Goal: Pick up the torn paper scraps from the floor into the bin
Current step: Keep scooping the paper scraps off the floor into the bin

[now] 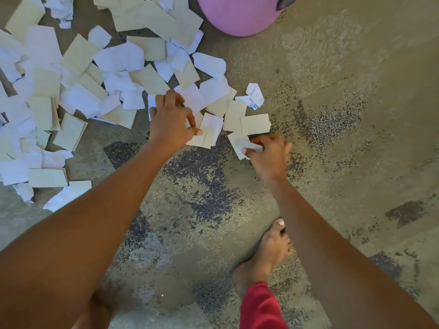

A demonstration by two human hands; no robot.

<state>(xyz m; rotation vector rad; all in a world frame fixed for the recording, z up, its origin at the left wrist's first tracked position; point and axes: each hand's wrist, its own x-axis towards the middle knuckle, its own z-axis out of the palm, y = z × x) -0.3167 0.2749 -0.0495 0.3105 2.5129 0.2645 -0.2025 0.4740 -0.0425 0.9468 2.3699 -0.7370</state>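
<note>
Torn white and cream paper scraps [78,91] lie in a wide heap over the upper left of the floor. The pink bin [240,17] stands at the top centre, only its rounded lower wall in view. My left hand [171,119] rests at the heap's near edge, thumb and fingers pinched on a small stack of scraps [209,131]. To the right of it, my right hand [270,155] pinches a single cream scrap [240,143] that still touches the floor. A few loose scraps [255,124] lie just beyond that hand.
The floor [344,115] is worn concrete with dark speckled patches. My bare right foot [266,255] stands near the bottom centre below a red trouser leg [259,309]. A crumpled white scrap [255,95] lies apart at the heap's right edge.
</note>
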